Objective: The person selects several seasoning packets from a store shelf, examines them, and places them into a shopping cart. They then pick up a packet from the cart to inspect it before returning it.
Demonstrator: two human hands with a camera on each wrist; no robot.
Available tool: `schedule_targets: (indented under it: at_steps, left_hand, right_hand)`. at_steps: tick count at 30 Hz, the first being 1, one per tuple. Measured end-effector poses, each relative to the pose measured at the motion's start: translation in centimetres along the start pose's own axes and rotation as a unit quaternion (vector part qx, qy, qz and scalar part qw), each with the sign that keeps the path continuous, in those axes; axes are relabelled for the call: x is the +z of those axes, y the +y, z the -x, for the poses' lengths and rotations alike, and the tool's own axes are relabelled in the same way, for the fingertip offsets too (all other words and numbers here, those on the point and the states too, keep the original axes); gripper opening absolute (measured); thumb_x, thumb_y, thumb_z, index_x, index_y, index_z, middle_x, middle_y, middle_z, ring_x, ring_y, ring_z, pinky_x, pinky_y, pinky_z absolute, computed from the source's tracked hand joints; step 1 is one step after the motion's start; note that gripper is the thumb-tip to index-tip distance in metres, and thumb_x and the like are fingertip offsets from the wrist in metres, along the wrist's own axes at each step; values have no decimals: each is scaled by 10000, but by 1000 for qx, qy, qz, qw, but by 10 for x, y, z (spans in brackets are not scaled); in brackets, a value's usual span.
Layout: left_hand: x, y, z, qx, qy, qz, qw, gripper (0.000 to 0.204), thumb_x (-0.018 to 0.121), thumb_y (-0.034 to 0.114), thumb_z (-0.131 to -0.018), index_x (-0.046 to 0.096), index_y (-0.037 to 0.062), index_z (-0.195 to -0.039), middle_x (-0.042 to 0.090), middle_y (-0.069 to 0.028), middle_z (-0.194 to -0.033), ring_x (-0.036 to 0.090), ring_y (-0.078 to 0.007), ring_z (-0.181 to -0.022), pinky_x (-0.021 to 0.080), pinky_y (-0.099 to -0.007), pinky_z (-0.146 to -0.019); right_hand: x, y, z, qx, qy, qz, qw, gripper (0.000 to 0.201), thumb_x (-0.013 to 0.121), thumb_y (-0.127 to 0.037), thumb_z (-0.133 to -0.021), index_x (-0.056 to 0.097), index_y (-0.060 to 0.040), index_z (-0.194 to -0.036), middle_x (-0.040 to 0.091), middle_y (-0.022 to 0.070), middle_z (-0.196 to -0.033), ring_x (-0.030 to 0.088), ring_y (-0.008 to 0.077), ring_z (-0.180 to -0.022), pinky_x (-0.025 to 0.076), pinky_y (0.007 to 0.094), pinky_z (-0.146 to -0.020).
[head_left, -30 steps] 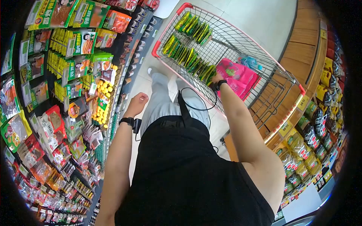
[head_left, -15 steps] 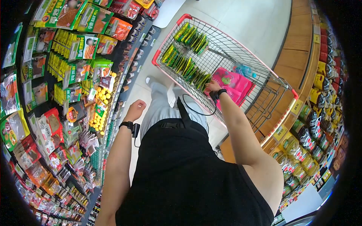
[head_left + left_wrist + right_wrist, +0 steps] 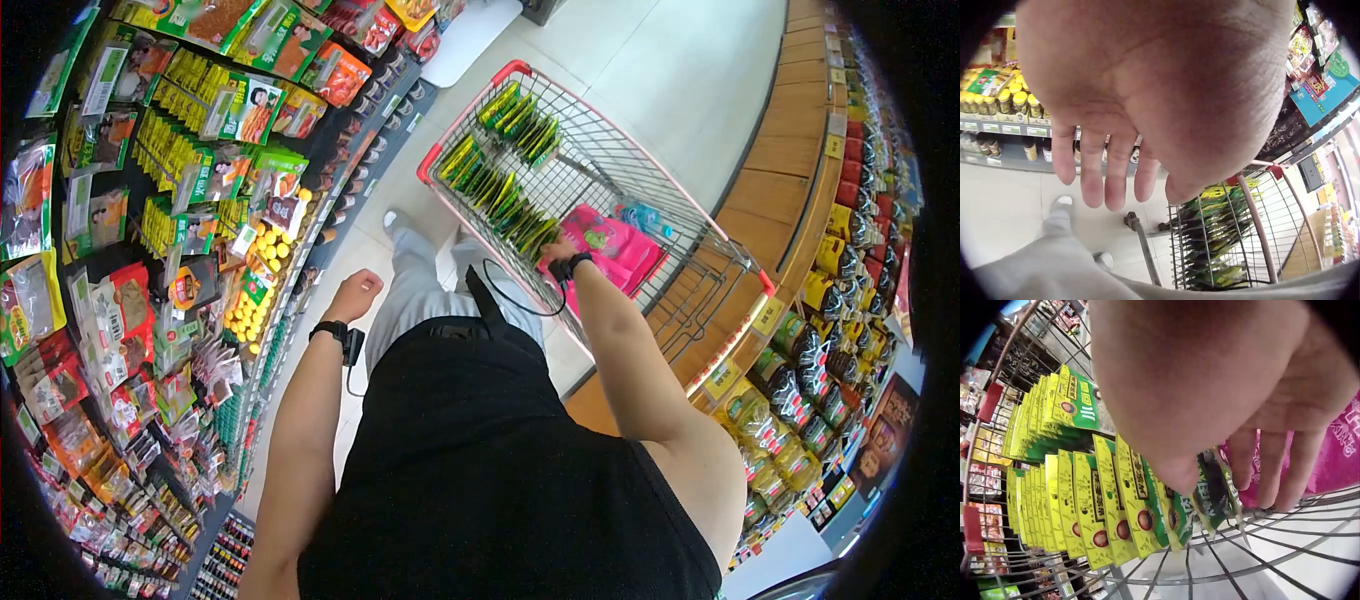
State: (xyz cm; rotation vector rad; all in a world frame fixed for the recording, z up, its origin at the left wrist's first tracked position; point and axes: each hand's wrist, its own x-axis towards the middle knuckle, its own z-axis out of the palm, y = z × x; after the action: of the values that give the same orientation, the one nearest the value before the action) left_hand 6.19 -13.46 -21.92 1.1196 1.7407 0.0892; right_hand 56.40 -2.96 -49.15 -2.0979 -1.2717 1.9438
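Note:
Yellow-and-green spice packets (image 3: 497, 197) stand on edge in a long row along the near side of the shopping cart (image 3: 650, 140). At the row's end my right hand (image 3: 560, 248) reaches down into the cart. In the right wrist view, its thumb (image 3: 1175, 475) lies against the packets and its fingers (image 3: 1269, 465) hang on the other side, with the last dark-fronted packets (image 3: 1213, 487) between them. A pink bag (image 3: 620, 245) sits right beside these fingers. My left hand (image 3: 357, 294) hangs in the air with loosely bent fingers and holds nothing.
A shorter row of like packets (image 3: 518, 122) stands across the cart, and a clear blue bottle (image 3: 643, 218) lies by the pink bag. Hanging snack packs (image 3: 175, 140) and yellow-capped jars (image 3: 262, 265) fill shelves on the left. A wooden display (image 3: 765, 190) curves along the right.
The head view has shifted, so the shelves and cart sit differently in it. My right hand stays at the end of the packet row beside the pink bag; the left hand stays in the air.

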Motion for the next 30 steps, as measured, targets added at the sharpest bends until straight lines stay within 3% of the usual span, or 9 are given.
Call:
schedule_targets:
  at_steps: [5, 9, 11, 13, 17, 20, 24, 28, 30]
  left_hand:
    - [1, -8, -14, 0, 39, 27, 999, 215, 644, 232, -881, 663, 41, -979, 692, -101, -919, 654, -211, -830, 512, -335, -777]
    - [12, -24, -32, 26, 60, 82, 994, 199, 646, 216, -882, 665, 43, -978, 679, -89, -874, 651, -180, -748, 516, -322, -729]
    - [17, -35, -42, 42, 66, 88, 993, 194, 642, 211, -886, 655, 40, -977, 669, -72, -850, 643, -164, -730, 514, -314, -694]
    - [18, -48, -53, 23, 48, 119, 991, 214, 636, 231, -895, 643, 35, -980, 660, -68, -830, 632, -156, -713, 514, -311, -685]
    - [2, -63, -62, -1, 69, 109, 992, 272, 645, 280, -895, 651, 28, -997, 686, -91, -872, 644, -183, -802, 527, -341, -731]
    - [-29, -62, -50, 0, 80, 115, 990, 279, 647, 278, -892, 655, 22, -1002, 692, -95, -891, 662, -191, -811, 533, -341, -737]
    - [-48, -98, -54, -30, 85, 121, 989, 288, 658, 286, -866, 675, 32, -1000, 706, -122, -938, 675, -240, -882, 529, -355, -797]
    - [-52, -161, -70, -33, 80, 154, 984, 276, 656, 275, -859, 688, 33, -987, 718, -128, -917, 687, -251, -862, 533, -353, -785]
    - [-58, -168, -66, -38, 66, 180, 981, 290, 655, 282, -870, 680, 15, -980, 716, -119, -864, 687, -222, -778, 537, -346, -734]
  right_hand:
    - [-40, 27, 16, 23, -36, -2, 999, 419, 553, -289, -896, 576, -10, -1208, 688, 162, -962, 669, 323, -762, 533, 464, -674]
    - [-89, 82, -46, 36, -240, -333, 911, 426, 491, -353, -927, 612, -20, -1165, 697, 158, -989, 677, 346, -824, 539, 490, -727]
    - [-77, -25, 28, -4, -53, -177, 983, 352, 513, -301, -928, 622, -29, -1124, 693, 149, -960, 672, 304, -808, 534, 443, -699]
    - [-69, -94, 58, -32, -6, -155, 987, 279, 535, -250, -930, 632, -38, -1083, 689, 141, -931, 667, 262, -792, 530, 395, -671]
    - [-42, -233, 113, -111, 29, -139, 984, 246, 467, -131, -958, 611, -8, -1113, 686, 106, -882, 654, 175, -716, 518, 286, -599]
    - [-21, -344, 165, -288, -88, -44, 952, 305, 482, -107, -949, 627, -38, -1208, 609, 16, -746, 556, 75, -665, 452, 230, -587]
    - [23, -526, 359, -438, -270, -80, 854, 466, 546, -52, -900, 507, 14, -1359, 492, -23, -651, 451, 77, -554, 397, 235, -533]
    - [45, -594, 495, -594, -557, -96, 573, 398, 615, -116, -898, 553, 57, -1252, 479, 13, -619, 449, 148, -477, 380, 265, -468]
    - [63, -605, 525, -624, -604, -57, 493, 414, 615, -126, -898, 542, 53, -1264, 489, 15, -626, 464, 150, -485, 391, 268, -473]
